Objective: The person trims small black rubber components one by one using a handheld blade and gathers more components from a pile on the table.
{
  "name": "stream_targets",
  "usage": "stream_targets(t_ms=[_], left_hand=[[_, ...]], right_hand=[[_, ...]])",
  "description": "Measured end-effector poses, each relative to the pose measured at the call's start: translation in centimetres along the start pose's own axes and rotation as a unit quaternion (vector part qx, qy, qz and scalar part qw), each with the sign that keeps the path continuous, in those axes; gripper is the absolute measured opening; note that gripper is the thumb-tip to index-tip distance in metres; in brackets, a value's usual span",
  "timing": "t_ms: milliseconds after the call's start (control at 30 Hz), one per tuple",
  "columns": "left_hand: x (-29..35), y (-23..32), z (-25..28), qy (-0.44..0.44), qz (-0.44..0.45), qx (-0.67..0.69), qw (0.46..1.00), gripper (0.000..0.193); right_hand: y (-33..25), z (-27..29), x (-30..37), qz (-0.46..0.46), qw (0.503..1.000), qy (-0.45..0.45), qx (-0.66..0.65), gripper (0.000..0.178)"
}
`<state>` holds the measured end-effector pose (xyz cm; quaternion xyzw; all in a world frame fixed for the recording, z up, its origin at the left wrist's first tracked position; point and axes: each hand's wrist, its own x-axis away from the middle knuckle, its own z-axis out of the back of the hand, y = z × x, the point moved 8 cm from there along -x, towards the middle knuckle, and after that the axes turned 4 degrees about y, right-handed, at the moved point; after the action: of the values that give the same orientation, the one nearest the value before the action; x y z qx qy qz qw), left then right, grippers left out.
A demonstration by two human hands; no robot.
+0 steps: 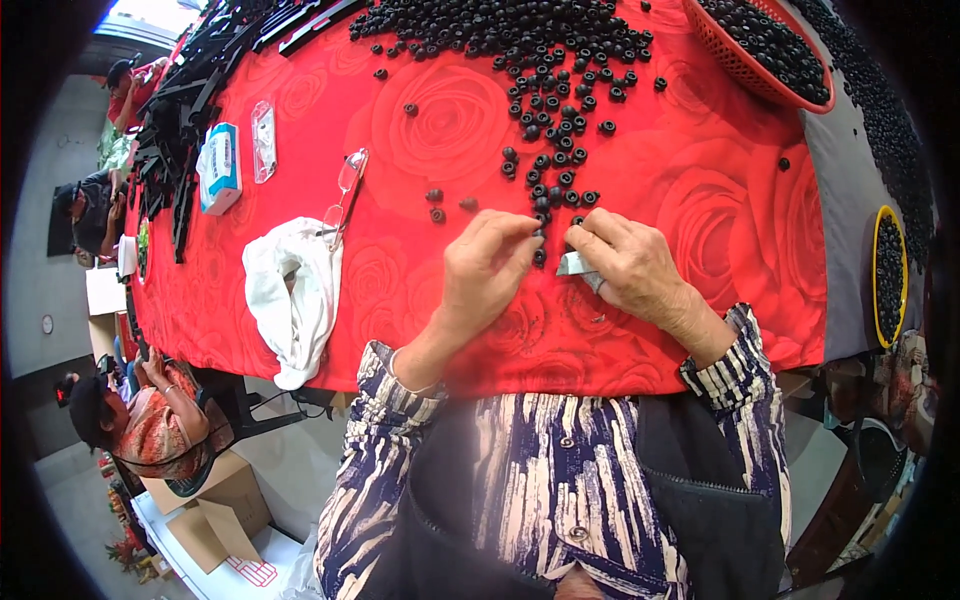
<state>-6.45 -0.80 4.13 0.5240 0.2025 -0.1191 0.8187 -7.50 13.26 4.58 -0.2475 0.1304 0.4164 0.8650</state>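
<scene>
My left hand (483,266) is closed in a pinch, its thumb and index fingertips at a small black round part (541,220). Just to its right, my right hand (632,262) curls around a small pale grey-green flat tool (575,264); the fingers hide the rest of it. One black hollow cap (540,258) lies on the cloth between the hands. A trail of such caps (553,160) runs from my fingertips up to a large heap (500,25) at the far side. Two more caps (435,205) and a brownish one (468,204) lie beyond my left hand.
A red rose-patterned cloth (430,130) covers the table. At left are glasses (345,190), a white cloth (292,290), a tissue pack (220,170) and long black parts (175,130). A red basket (765,50) and yellow-rimmed basket (905,280) stand right. Other people sit left.
</scene>
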Motion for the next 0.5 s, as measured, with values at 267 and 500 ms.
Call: stream_targets(t_ms=[267, 500], left_hand=[[2.1, -2.7, -2.7, -0.095, 0.298, 0.361, 0.878, 0.016], [3.2, -1.9, -4.8, -0.172, 0.377, 0.569, 0.71, 0.019]], right_hand=[[1.4, 1.1, 0.0, -0.125, 0.95, 0.032, -0.283, 0.028], [0.6, 0.7, 0.0, -0.125, 0.894, 0.043, -0.428, 0.028]])
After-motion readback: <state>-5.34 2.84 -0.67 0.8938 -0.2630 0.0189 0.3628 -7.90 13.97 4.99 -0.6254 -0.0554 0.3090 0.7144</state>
